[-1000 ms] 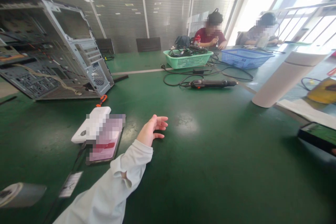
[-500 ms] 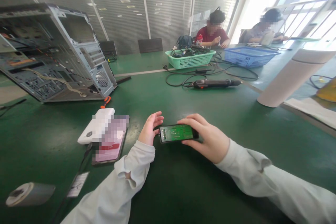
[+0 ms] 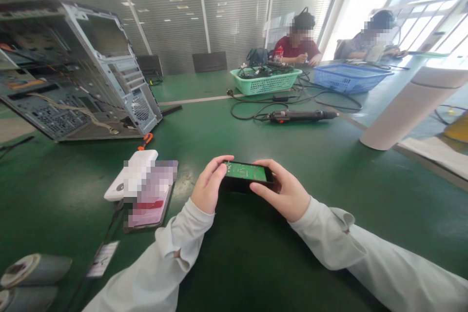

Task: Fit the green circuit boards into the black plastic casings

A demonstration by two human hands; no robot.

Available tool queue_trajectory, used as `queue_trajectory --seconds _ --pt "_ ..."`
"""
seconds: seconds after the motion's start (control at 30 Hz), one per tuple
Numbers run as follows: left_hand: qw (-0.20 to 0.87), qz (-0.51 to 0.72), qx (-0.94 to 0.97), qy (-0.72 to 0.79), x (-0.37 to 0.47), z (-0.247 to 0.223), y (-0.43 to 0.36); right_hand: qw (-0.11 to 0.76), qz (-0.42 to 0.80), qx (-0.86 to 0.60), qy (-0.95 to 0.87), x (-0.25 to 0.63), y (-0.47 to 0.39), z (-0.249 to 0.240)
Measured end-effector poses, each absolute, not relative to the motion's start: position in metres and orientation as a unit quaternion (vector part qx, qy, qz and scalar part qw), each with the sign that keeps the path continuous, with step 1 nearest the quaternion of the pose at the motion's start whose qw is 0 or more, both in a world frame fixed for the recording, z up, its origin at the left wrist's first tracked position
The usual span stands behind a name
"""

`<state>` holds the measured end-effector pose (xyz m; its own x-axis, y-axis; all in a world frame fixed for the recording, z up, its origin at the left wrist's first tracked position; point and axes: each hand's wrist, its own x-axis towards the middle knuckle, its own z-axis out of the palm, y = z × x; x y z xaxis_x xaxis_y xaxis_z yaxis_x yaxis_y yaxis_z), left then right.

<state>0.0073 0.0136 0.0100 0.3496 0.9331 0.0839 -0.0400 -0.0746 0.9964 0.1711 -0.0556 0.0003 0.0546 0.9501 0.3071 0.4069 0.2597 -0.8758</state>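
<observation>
A small black box-shaped case with a green circuit board (image 3: pixel 245 171) in its upper face is held between both hands, just over the table. My left hand (image 3: pixel 209 186) grips its left end, with the thumb on the near left corner and the fingers at the far edge. Around the right end closes my right hand (image 3: pixel 287 189), thumb on the near side and index finger along the far corner. The case's underside is hidden. Left of my hands lie a phone (image 3: pixel 157 204) and a white power bank (image 3: pixel 133 173) that partly overlaps it.
An opened computer case (image 3: pixel 106 73) stands at the left. Ahead lies an electric screwdriver (image 3: pixel 303 116) with its cord, before a green basket (image 3: pixel 268 83) of cables and a blue basket (image 3: pixel 351 79). A pale bottle (image 3: pixel 405 112) stands right. Two people sit across the table.
My left hand has closed on the left end of the black case, where before it was open beside it. The case has tilted and shifted slightly up in the picture.
</observation>
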Motion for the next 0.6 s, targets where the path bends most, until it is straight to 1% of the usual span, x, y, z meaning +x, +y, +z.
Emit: queue_trajectory --seconds 0.07,0.13,0.2,0.33,0.43,0.6 --pt "0.563 0.422 0.612 0.361 0.008 0.011 0.009 0.481 0.385 -0.547 -0.566 0.175 -0.053 0.001" --pt "0.563 0.412 0.621 0.357 0.010 0.010 0.008 0.451 0.477 -0.555 -0.510 0.178 -0.052 0.004" --pt "0.557 0.398 0.627 0.372 0.010 0.009 0.008 0.428 0.559 -0.554 -0.444 0.178 -0.051 0.008" --pt "0.507 0.386 0.653 0.410 0.009 0.009 0.012 0.393 0.693 -0.532 -0.289 0.175 -0.051 0.019" --pt "0.493 0.368 0.669 0.417 0.008 0.007 0.016 0.349 0.765 -0.494 -0.221 0.174 -0.052 0.025" --pt "0.567 0.367 0.599 0.430 0.006 -0.001 0.018 0.326 0.820 -0.445 -0.154 0.178 -0.053 0.026"
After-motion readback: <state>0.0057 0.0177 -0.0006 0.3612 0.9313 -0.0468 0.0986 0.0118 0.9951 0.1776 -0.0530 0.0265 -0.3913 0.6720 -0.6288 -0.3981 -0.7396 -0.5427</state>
